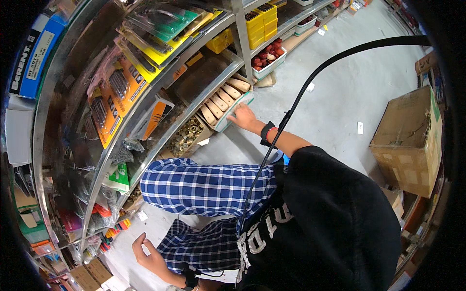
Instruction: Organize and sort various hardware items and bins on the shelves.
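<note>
My right hand (244, 117) grips the front wall of a plastic bin (222, 124) with a green-tinted rim, at the lower shelf's edge. Several pale wooden handles (219, 102) lie side by side in it, each with a hole near one end. My left hand (153, 260) hangs free beside my knee, fingers loosely curled and apart, holding nothing. A cardboard box of brass-coloured metal fittings (186, 136) stands beside the bin, close to my plaid-covered knee.
Metal shelving (204, 34) curves along the left, with blister-packed tools (116, 83) on it. A tray of red pieces (269, 56) and yellow boxes (260, 25) are farther along. A large carton (404, 142) stands at right. A black cable (309, 78) crosses the view over my right arm.
</note>
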Demonstrator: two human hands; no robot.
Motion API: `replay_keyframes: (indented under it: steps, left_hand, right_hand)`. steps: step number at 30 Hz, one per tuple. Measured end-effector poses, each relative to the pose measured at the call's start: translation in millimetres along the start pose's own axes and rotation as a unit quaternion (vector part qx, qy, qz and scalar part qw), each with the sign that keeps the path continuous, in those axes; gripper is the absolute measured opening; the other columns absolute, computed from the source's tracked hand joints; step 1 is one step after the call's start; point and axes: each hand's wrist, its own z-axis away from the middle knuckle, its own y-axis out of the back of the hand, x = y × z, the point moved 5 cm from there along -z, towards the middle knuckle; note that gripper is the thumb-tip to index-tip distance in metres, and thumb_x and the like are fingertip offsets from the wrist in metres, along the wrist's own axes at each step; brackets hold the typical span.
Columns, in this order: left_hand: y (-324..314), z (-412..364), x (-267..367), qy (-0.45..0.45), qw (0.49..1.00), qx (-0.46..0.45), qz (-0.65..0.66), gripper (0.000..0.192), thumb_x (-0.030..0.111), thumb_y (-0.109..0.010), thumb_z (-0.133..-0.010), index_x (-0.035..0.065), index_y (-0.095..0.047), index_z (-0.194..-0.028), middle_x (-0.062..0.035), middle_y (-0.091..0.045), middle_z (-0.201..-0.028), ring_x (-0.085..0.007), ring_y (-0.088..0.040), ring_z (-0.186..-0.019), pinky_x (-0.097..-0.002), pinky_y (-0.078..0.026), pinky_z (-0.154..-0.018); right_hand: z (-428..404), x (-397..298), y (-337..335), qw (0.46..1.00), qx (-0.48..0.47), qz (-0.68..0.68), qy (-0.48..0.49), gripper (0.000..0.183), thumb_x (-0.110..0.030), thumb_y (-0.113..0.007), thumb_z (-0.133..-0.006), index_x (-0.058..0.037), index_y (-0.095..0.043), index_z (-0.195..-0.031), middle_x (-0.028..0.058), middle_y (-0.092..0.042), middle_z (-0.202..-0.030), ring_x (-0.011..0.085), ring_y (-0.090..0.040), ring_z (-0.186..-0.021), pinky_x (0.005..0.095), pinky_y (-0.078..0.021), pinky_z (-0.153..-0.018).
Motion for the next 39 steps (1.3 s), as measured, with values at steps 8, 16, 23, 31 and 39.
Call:
replay_keyframes:
  steps: [8,16,23,31,39]
  left_hand:
    - [-7,10,4,0.033,0.999,0.015,0.018,0.015,0.004,-0.053,-0.090,-0.0036,-0.065,-0.096,-0.0139,-0.065,-0.090,-0.0269,-0.061,-0.083,-0.0349,-0.047,-0.075]
    - [-2,39,0,0.104,0.994,0.040,0.011,0.014,0.004,-0.054,-0.089,-0.0022,-0.065,-0.096,-0.0137,-0.065,-0.091,-0.0272,-0.060,-0.085,-0.0360,-0.047,-0.079]
    - [4,78,-7,0.193,0.972,0.128,-0.042,0.018,0.006,-0.053,-0.094,-0.0036,-0.063,-0.105,-0.0128,-0.065,-0.101,-0.0216,-0.061,-0.092,-0.0327,-0.047,-0.086]
    - [5,122,-20,0.277,0.923,0.259,-0.073,0.027,0.010,-0.052,-0.093,-0.0058,-0.060,-0.113,-0.0157,-0.064,-0.109,-0.0269,-0.059,-0.100,-0.0361,-0.044,-0.091]
    - [-9,138,-36,0.329,0.900,0.282,-0.043,0.025,0.011,-0.052,-0.094,-0.0029,-0.062,-0.111,-0.0136,-0.064,-0.109,-0.0239,-0.059,-0.097,-0.0339,-0.046,-0.086]
  right_hand:
    - [-39,-29,9,0.994,-0.054,0.042,-0.082,0.057,-0.049,-0.055,-0.090,0.0067,-0.068,-0.092,0.0193,-0.064,-0.105,0.0367,-0.051,-0.110,0.0421,-0.0399,-0.098]
    - [15,-59,-57,0.952,-0.301,0.055,-0.010,0.058,-0.055,-0.059,-0.084,-0.0001,-0.069,-0.100,0.0216,-0.067,-0.103,0.0377,-0.064,-0.096,0.0467,-0.0513,-0.080]
    - [12,-126,-126,0.944,-0.248,-0.174,0.129,0.055,-0.047,-0.048,-0.093,0.0035,-0.068,-0.087,0.0247,-0.066,-0.086,0.0413,-0.064,-0.083,0.0496,-0.0491,-0.077]
    - [8,-140,-141,0.987,-0.075,-0.127,0.069,0.062,-0.051,-0.046,-0.094,0.0066,-0.067,-0.084,0.0265,-0.065,-0.086,0.0420,-0.060,-0.089,0.0480,-0.0430,-0.088]
    - [0,-145,-142,0.991,-0.056,-0.078,0.098,0.065,-0.050,-0.039,-0.096,0.0037,-0.069,-0.073,0.0238,-0.066,-0.076,0.0405,-0.061,-0.078,0.0472,-0.0406,-0.086]
